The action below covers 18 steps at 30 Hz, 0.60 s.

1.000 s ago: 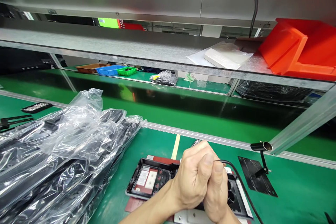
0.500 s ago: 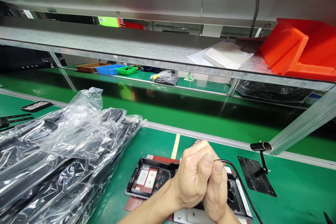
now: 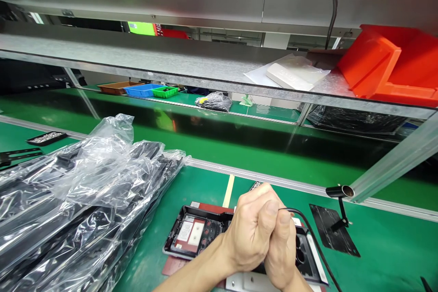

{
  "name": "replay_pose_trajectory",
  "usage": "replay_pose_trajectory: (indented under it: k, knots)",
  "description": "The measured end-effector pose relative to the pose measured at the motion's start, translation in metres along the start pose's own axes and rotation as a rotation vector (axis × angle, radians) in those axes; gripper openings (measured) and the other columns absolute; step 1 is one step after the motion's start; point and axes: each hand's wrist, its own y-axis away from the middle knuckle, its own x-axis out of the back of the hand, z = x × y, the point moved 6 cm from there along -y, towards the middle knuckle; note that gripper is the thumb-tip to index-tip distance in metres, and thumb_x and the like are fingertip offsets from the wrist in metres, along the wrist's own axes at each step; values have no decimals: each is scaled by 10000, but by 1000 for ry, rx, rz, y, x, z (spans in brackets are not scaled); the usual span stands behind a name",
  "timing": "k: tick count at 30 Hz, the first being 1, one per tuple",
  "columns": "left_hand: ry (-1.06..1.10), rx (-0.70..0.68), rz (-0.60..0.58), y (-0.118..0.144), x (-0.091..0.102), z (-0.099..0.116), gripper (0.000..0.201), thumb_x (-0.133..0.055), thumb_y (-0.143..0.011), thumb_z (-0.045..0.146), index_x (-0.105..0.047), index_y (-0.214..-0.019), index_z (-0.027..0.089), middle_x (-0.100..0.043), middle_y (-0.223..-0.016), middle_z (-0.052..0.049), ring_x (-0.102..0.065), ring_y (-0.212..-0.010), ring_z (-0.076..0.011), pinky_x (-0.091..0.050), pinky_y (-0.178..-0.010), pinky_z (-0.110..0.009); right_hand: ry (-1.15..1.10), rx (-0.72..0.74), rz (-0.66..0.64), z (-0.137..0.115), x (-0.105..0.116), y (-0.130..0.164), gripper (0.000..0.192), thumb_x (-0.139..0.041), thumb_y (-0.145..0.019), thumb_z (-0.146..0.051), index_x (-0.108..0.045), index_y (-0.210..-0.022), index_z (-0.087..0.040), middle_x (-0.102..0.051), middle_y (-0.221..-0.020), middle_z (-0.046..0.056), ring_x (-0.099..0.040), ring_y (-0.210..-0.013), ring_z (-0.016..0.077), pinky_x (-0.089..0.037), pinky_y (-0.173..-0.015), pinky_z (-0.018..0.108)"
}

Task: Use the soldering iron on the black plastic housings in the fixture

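Note:
My left hand [image 3: 251,228] and my right hand [image 3: 283,251] are closed and pressed together, thumbs side by side. A black cable [image 3: 313,232] comes out between the fingertips and curves down to the right; its end is hidden in my grip. Below the hands lies a black plastic housing [image 3: 171,242], with white labels and round holes in its left part. The hands cover its middle. A silver metal plate [image 3: 248,282] shows under my wrists, and a dark red pad [image 3: 171,265] sticks out beneath the housing.
Plastic-wrapped black parts [image 3: 102,219] fill the left of the green bench. A black holder with a tube [image 3: 338,191] stands on the right. Overhead, the metal shelf [image 3: 171,61] carries an orange bin [image 3: 376,64] and a bagged white box [image 3: 287,76].

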Motion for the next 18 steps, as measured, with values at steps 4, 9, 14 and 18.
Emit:
replay_pose_trajectory:
  k: [4, 9, 14, 18]
  knots:
    - [3, -4, 4, 0, 1, 0, 490, -297, -1074, 366, -647, -823, 132, -660, -805, -104, -575, -767, -185, -434, -720, -331, 20, 22, 14, -2, 1, 0, 546, -231, -1068, -491, -468, -656, -222, -484, -530, -18, -412, -500, 125, -376, -453, 243]
    - [2, -2, -1, 0, 1, 1, 502, -291, -1076, 373, -650, -821, 132, -665, -812, -107, -582, -778, -187, -441, -724, -330, 27, 15, 36, 0, 2, 0, 535, -255, -1067, -490, -460, -650, -227, -490, -536, -22, -436, -498, 122, -399, -470, 241]
    - [-2, 1, 0, 0, 0, 1, 508, -295, -1077, 376, -653, -813, 129, -669, -818, -110, -585, -778, -186, -442, -720, -327, 26, 30, 15, 0, 1, 0, 555, -233, -1073, -473, -493, -654, -220, -503, -542, -18, -431, -500, 119, -394, -460, 230]
    - [-6, -2, -1, -1, 0, 2, 519, -290, -1078, 382, -656, -814, 126, -668, -808, -109, -586, -777, -186, -444, -724, -328, 7, 2, -8, 1, 0, 1, 567, -213, -1073, -475, -490, -649, -218, -518, -548, -10, -422, -511, 124, -411, -469, 227]
